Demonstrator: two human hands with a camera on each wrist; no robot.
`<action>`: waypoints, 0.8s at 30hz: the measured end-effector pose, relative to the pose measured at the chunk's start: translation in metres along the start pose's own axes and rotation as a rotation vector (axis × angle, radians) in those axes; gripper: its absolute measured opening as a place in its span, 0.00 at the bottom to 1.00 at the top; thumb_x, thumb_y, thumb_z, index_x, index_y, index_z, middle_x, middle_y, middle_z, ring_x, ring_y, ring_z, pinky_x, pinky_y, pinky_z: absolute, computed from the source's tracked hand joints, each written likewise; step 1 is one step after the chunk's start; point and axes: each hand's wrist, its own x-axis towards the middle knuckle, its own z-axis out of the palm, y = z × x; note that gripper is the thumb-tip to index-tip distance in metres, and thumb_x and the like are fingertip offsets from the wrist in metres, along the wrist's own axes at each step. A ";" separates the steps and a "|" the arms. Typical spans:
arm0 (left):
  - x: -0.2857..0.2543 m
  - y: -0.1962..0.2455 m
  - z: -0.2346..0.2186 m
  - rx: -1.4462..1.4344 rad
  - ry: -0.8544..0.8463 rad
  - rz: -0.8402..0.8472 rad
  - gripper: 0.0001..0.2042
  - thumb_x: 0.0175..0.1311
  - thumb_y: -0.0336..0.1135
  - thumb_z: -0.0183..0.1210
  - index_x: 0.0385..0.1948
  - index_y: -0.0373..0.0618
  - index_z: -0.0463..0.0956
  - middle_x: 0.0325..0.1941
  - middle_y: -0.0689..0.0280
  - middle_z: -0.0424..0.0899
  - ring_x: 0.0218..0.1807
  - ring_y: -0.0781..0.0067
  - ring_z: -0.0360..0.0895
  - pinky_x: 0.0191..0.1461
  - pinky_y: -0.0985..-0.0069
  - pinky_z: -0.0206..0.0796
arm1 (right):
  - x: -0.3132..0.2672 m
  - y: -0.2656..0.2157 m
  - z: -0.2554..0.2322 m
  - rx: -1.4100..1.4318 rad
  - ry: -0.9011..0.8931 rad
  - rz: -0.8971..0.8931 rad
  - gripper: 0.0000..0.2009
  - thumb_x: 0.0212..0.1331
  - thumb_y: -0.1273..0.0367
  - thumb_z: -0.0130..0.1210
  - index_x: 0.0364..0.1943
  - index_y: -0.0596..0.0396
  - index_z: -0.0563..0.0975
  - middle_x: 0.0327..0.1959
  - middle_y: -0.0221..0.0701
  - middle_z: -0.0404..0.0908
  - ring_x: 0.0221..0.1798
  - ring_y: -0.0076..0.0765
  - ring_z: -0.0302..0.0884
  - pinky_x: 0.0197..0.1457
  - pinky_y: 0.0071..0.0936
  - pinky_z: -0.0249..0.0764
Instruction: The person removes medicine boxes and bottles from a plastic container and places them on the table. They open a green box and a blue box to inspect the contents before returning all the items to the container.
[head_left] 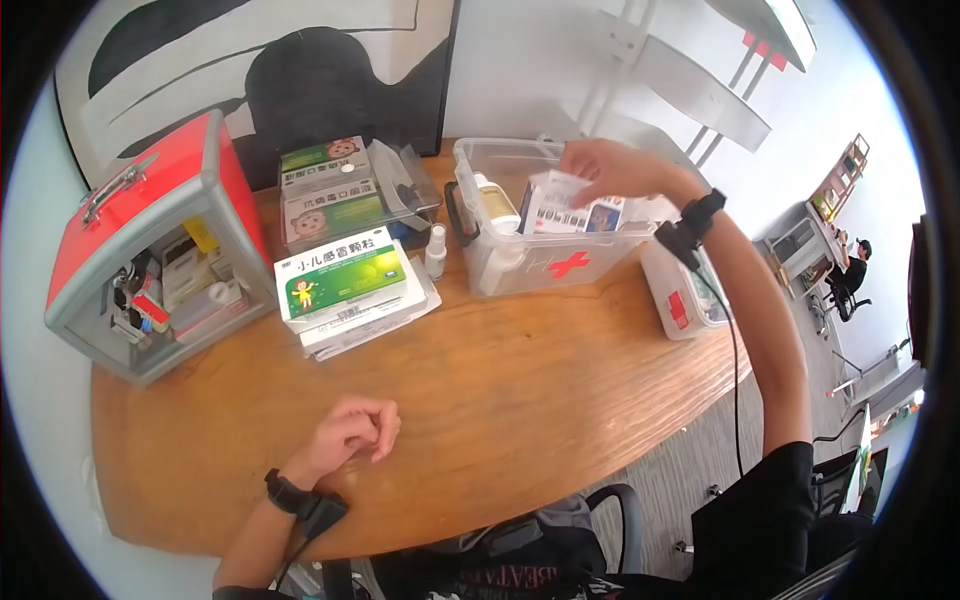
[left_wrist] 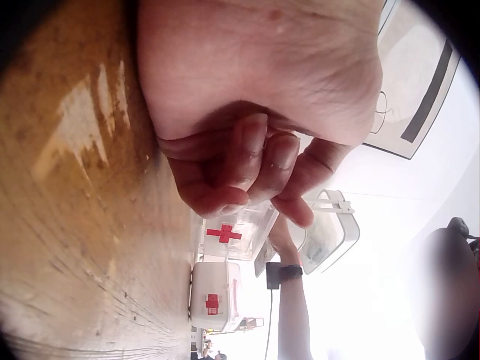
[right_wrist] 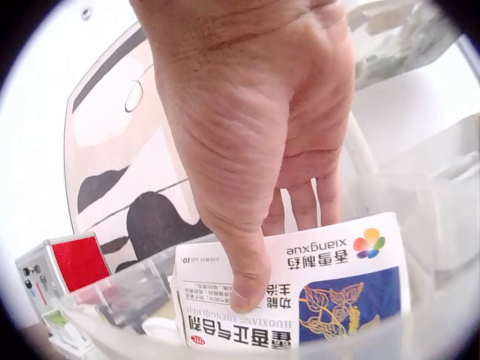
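Note:
My right hand reaches into the clear plastic bin with a red cross on its front. It holds a white and blue medicine box, thumb on the printed face and the other fingers behind it. The box stands upright inside the bin, its lower part hidden by the bin wall in the right wrist view. Beside it in the bin is a white bottle with a gold label. My left hand rests on the near part of the wooden table, its fingers loosely curled around nothing.
A red and grey case with medicines inside stands at the left. Green and white medicine boxes are stacked beside it, next to a small spray bottle. A smaller white first-aid box sits right of the bin, near the table edge.

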 end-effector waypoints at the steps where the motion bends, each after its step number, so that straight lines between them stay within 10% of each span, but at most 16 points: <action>1: 0.000 0.000 0.000 0.003 -0.003 0.001 0.06 0.59 0.26 0.52 0.23 0.36 0.74 0.18 0.66 0.66 0.25 0.70 0.68 0.32 0.71 0.61 | -0.002 -0.003 -0.013 -0.040 0.025 -0.024 0.21 0.61 0.65 0.77 0.53 0.55 0.80 0.52 0.34 0.89 0.60 0.35 0.86 0.66 0.37 0.80; 7: -0.004 -0.007 -0.008 0.086 -0.202 -0.138 0.08 0.65 0.29 0.56 0.30 0.35 0.80 0.27 0.64 0.76 0.31 0.73 0.72 0.37 0.74 0.63 | -0.046 -0.117 -0.087 -0.106 0.042 -0.265 0.28 0.63 0.56 0.79 0.61 0.54 0.82 0.52 0.41 0.94 0.53 0.34 0.93 0.57 0.33 0.90; 10: -0.004 -0.007 0.019 0.112 -0.562 -0.333 0.13 0.74 0.38 0.60 0.44 0.36 0.85 0.38 0.66 0.83 0.39 0.77 0.76 0.44 0.77 0.66 | -0.053 -0.170 -0.035 -0.021 -0.159 -0.316 0.28 0.62 0.56 0.79 0.59 0.57 0.82 0.46 0.39 0.95 0.42 0.32 0.94 0.48 0.30 0.89; 14: -0.003 -0.006 0.059 0.102 -0.857 -0.507 0.24 0.77 0.49 0.63 0.61 0.38 0.82 0.46 0.65 0.86 0.45 0.77 0.79 0.52 0.76 0.70 | -0.038 -0.202 0.078 0.180 -0.452 -0.406 0.28 0.63 0.54 0.76 0.60 0.57 0.82 0.52 0.46 0.91 0.54 0.45 0.91 0.55 0.41 0.86; 18: -0.001 -0.006 0.050 -0.029 -0.747 -0.459 0.28 0.75 0.48 0.64 0.68 0.38 0.77 0.55 0.62 0.85 0.50 0.72 0.80 0.58 0.72 0.71 | -0.015 -0.217 0.158 0.167 -0.465 -0.527 0.21 0.66 0.60 0.71 0.58 0.56 0.83 0.52 0.44 0.91 0.56 0.52 0.89 0.57 0.45 0.83; 24: -0.001 -0.016 0.051 -0.105 -0.298 -0.142 0.28 0.72 0.41 0.65 0.69 0.35 0.73 0.66 0.55 0.79 0.61 0.60 0.83 0.66 0.62 0.75 | -0.017 -0.212 0.163 0.255 0.182 -0.644 0.10 0.70 0.69 0.63 0.51 0.54 0.86 0.48 0.43 0.91 0.55 0.54 0.89 0.60 0.48 0.83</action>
